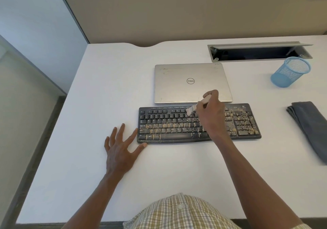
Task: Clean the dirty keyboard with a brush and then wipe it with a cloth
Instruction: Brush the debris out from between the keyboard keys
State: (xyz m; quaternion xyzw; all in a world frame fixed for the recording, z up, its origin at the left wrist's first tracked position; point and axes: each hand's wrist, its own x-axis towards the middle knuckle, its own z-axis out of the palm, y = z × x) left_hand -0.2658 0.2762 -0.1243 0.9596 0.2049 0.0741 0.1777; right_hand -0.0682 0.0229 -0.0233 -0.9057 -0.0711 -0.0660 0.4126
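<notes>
A black keyboard (169, 136) lies on the white desk (106, 87), strewn with yellowish crumbs, thickest on its middle and right keys. My right hand (211, 112) grips a pale brush (193, 107) whose bristle end touches the upper key rows near the middle. My left hand (120, 145) lies flat on the desk with fingers spread, its thumb and forefinger against the keyboard's left end. A folded grey cloth (309, 128) lies at the desk's right edge.
A closed silver laptop (191, 82) sits directly behind the keyboard. A blue mesh pen cup (291, 72) stands at the back right, in front of an open cable slot (258, 52). A partition wall runs behind the desk.
</notes>
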